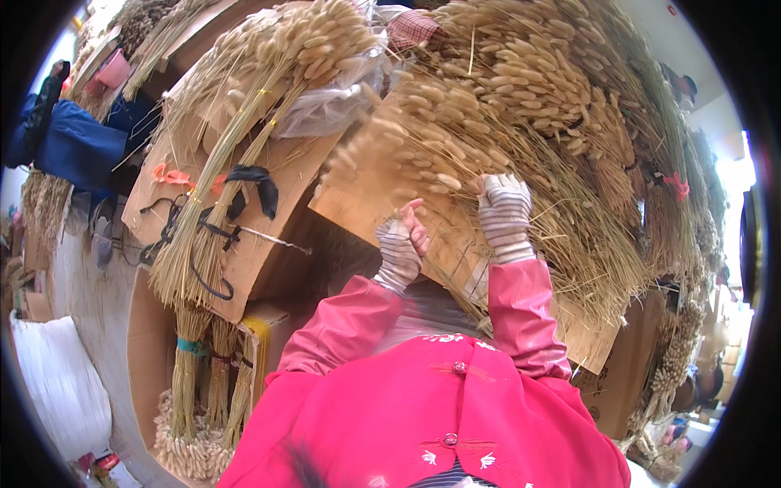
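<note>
Head view, hands: we see the left hand (401, 248) in a striped fingerless glove, fingers pinched together on a few thin stalks at the centre of the frame; the right hand (504, 213), gloved the same, presses into the dried grass heap (521, 122) with fingers curled among the stems, though we cannot tell whether it truly grips any.

Head view, where the grass lies: the heap fills the upper right of the frame, piled over a tilted cardboard sheet (382, 203).

Head view, risks: we judge the brittle stalks could snap or shed their heads if the pinch pulls sideways; loose stems may slide off the sloped cardboard (it leans toward the lower right); a tug may also drag tangled neighbours out of the heap.

Head view, look of the grass: pale tan, oval fluffy seed heads on thin straw-coloured stems, lying tangled and crossing.

Head view, surroundings: a tied bundle (244, 146) lies on another cardboard piece at upper left; smaller tied bunches (207, 374) stand head-down in a box at lower left; pink sleeves (521, 317) fill the bottom centre.
</note>
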The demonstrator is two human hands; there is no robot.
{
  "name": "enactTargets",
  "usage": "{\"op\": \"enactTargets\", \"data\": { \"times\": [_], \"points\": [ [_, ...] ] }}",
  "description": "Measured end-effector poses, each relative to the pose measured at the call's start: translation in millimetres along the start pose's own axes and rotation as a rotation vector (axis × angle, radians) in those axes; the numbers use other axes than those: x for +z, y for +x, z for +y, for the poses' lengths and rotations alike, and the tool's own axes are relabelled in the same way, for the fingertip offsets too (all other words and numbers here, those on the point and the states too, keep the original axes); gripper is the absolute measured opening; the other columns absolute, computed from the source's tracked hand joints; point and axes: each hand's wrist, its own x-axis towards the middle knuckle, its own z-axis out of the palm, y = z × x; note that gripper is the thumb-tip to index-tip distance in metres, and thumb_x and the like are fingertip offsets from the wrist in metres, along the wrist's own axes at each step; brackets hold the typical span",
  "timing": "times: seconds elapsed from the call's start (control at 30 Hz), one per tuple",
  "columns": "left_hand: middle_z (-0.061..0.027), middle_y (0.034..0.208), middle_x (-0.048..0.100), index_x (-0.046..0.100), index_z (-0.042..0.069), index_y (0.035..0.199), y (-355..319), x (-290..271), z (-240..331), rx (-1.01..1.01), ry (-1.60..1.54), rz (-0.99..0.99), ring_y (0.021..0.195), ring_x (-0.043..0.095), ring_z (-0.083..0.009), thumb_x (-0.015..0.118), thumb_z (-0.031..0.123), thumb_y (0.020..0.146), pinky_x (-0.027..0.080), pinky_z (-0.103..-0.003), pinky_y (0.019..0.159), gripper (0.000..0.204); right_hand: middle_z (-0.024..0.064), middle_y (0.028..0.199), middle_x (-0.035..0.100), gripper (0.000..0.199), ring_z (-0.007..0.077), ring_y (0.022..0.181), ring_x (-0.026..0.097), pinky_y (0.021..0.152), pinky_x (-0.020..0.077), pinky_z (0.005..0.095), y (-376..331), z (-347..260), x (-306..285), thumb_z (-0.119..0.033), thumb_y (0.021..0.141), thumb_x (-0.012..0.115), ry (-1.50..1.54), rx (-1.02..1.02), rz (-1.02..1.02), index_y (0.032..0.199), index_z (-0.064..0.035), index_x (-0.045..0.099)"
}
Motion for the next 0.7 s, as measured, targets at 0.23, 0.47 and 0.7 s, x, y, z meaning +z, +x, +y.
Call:
{"op": "enactTargets", "data": {
  "times": [0.23,0.47,0.7],
  "points": [
    [0.0024,0.057,0.042,0.044,0.002,0.108,1.6,5.8,-4.4,0.051,0.027,-0.019,0.044,0.03,-0.0045,0.045,0.034,0.087,0.026,-0.018,0.039,0.039,0.007,0.063,0.051,0.017,0.0258,0.064,0.052,0.061,0.0367,0.0376,-31.9,-30.4,-3.9,-0.013,0.061,0.061,0.117,-0.225,0.111,0.074,-0.0093,0.052],
    [0.0009,0.061,0.045,0.046,0.001,0.102,1.8,14.3,-10.6,0.174,0.205,0.081,0.046,0.034,-0.0033,0.043,0.033,0.089,0.031,-0.018,0.041,0.034,0.006,0.063,0.055,0.012,0.0211,0.065,0.056,0.062,0.0384,0.0379,-41.2,-52.3,9.8,-0.021,0.065,0.056,0.03,-0.222,-0.126,0.068,-0.0093,0.053],
    [-0.0034,0.071,0.055,0.05,0.0,0.099,3.0,14.0,-8.0,0.245,0.229,0.113,0.052,0.042,-0.0032,0.047,0.026,0.088,0.036,-0.017,0.047,0.028,0.0065,0.067,0.057,0.021,0.0217,0.068,0.056,0.063,0.0386,0.0385,-37.8,-63.4,9.4,-0.029,0.066,0.059,-0.051,-0.217,-0.145,0.072,-0.0097,0.055]
  ]
}}
